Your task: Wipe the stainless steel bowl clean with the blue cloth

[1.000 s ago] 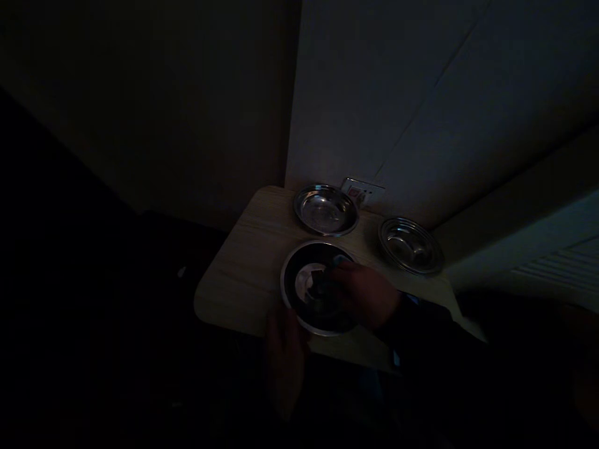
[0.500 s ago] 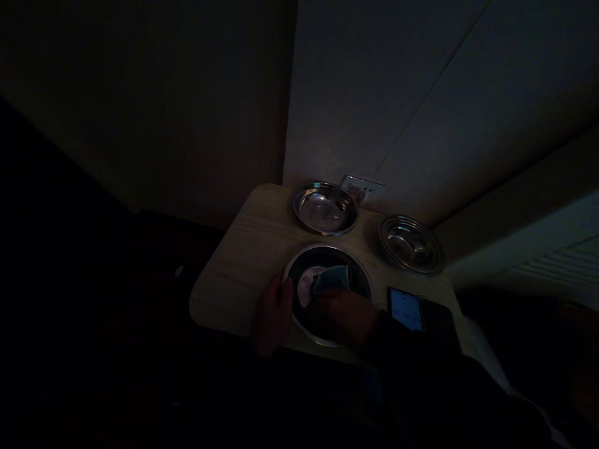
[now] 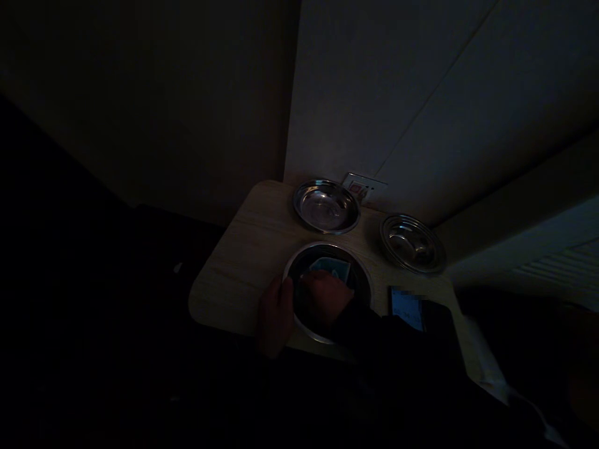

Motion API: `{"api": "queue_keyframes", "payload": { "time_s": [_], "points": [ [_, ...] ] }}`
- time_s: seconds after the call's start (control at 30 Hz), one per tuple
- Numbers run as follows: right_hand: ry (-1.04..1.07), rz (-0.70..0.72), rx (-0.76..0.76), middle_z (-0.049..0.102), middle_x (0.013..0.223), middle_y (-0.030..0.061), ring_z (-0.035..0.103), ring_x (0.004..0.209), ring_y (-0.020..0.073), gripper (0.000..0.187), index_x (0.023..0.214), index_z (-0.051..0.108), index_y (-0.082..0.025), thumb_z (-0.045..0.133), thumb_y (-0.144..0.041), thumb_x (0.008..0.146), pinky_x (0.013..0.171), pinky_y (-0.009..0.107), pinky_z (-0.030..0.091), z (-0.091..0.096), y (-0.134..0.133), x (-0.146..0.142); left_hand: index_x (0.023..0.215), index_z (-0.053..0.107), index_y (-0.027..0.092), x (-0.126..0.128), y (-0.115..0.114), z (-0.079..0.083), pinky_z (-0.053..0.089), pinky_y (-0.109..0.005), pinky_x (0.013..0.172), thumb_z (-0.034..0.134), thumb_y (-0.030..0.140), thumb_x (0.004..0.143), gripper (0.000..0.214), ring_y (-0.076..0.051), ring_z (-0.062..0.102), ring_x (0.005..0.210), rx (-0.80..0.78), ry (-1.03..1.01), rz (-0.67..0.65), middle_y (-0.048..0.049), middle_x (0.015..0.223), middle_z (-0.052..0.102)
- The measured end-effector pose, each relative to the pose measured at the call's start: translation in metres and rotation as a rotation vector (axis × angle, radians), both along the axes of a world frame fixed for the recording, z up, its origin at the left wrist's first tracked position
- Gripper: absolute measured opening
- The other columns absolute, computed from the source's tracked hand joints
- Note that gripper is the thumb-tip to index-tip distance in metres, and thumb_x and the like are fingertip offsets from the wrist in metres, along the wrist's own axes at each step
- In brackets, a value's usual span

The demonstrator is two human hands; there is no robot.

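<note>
The scene is very dark. A round steel plate (image 3: 360,274) lies at the near edge of a small light wooden table (image 3: 243,262). My left hand (image 3: 275,312) grips the plate's left rim, fingers curled over it. My right hand (image 3: 325,296) is closed inside the plate and presses a pale blue cloth (image 3: 332,269) against its surface. Part of the cloth shows beyond my knuckles.
Two more steel plates stand further back: one (image 3: 326,206) by the wall, one (image 3: 412,243) at the right. A lit phone (image 3: 406,308) lies on the table right of my forearm. A wall socket (image 3: 362,186) sits behind the far plate.
My left hand came up from below the table edge and took the plate's rim. My right hand with the cloth slid left across the plate. The phone came into view.
</note>
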State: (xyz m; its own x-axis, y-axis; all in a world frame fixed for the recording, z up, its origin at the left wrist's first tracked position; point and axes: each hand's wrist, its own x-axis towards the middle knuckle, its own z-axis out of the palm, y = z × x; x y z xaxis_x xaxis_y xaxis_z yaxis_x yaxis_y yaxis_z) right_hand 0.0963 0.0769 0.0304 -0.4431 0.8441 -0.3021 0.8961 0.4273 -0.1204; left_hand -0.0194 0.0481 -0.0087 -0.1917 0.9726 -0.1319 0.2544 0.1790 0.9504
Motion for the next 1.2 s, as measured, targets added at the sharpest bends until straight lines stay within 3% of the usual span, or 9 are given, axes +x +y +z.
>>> {"api": "queue_keyframes", "payload": {
  "time_s": [0.1,0.27,0.4,0.5,0.7,0.87,1.07,1.2],
  "points": [
    [-0.022,-0.019,0.036,0.062,0.100,0.0124,0.055,0.096,0.0217,0.024,0.098,0.058,-0.013,0.038,-0.014,0.084,0.076,0.031,0.044,0.000,0.007,-0.007,0.076,0.059,0.016,0.003,-0.001,0.001,0.041,-0.025,0.061,0.037,0.037,0.084,0.031,-0.015,0.054,0.065,0.008,0.007,0.028,-0.0022,0.068,0.061],
    [-0.060,0.058,-0.010,0.063,0.100,0.0100,0.056,0.095,0.0225,0.025,0.094,0.061,-0.017,0.038,-0.016,0.084,0.071,0.032,0.046,0.011,0.001,-0.001,0.089,0.062,0.014,0.011,-0.003,0.000,0.044,-0.030,0.073,0.037,0.034,0.084,0.032,-0.019,0.059,0.079,-0.001,0.038,0.202,-0.0089,0.085,0.066],
    [-0.127,0.119,-0.141,0.065,0.097,0.0083,0.059,0.091,0.0229,0.022,0.090,0.063,-0.020,0.044,-0.017,0.079,0.068,0.033,0.047,0.019,-0.007,0.013,0.100,0.061,0.015,0.014,-0.006,0.001,0.044,-0.030,0.077,0.036,0.032,0.085,0.034,-0.020,0.060,0.088,0.020,0.014,0.182,-0.0099,0.097,0.066],
    [-0.113,0.108,-0.183,0.065,0.100,0.0094,0.059,0.095,0.0222,0.025,0.095,0.063,-0.020,0.044,-0.017,0.080,0.073,0.032,0.046,0.019,-0.006,0.016,0.095,0.062,0.014,0.016,-0.008,0.002,0.045,-0.030,0.077,0.036,0.033,0.085,0.034,-0.020,0.060,0.084,0.010,0.015,0.166,-0.0099,0.092,0.067],
    [-0.052,0.012,-0.098,0.065,0.097,0.0103,0.062,0.089,0.0210,0.024,0.095,0.062,-0.017,0.044,-0.015,0.079,0.072,0.030,0.046,0.007,0.007,0.002,0.091,0.062,0.015,0.015,-0.009,0.003,0.045,-0.029,0.073,0.036,0.037,0.085,0.034,-0.019,0.060,0.080,-0.005,-0.004,0.138,-0.0084,0.087,0.067],
    [-0.030,-0.070,0.022,0.061,0.104,0.0145,0.057,0.098,0.0243,0.029,0.102,0.056,-0.013,0.034,-0.017,0.085,0.074,0.034,0.046,0.001,0.016,-0.010,0.090,0.062,0.016,0.015,-0.008,0.003,0.044,-0.029,0.072,0.036,0.034,0.085,0.032,-0.019,0.060,0.080,0.009,0.043,0.139,-0.0083,0.086,0.067],
    [-0.024,0.085,-0.066,0.065,0.098,0.0076,0.060,0.092,0.0227,0.022,0.092,0.062,-0.020,0.045,-0.016,0.078,0.068,0.031,0.047,0.012,0.003,0.010,0.098,0.062,0.013,0.020,-0.010,0.007,0.044,-0.028,0.074,0.036,0.034,0.085,0.036,-0.020,0.060,0.084,-0.030,0.039,0.241,-0.0105,0.092,0.067],
    [-0.042,0.141,-0.139,0.066,0.095,0.0066,0.062,0.088,0.0234,0.021,0.087,0.065,-0.021,0.049,-0.016,0.075,0.065,0.031,0.047,0.015,-0.006,0.024,0.102,0.061,0.013,0.023,-0.011,0.008,0.045,-0.029,0.074,0.037,0.035,0.085,0.036,-0.020,0.060,0.085,-0.044,-0.001,0.231,-0.0104,0.095,0.067]
  ]
}}
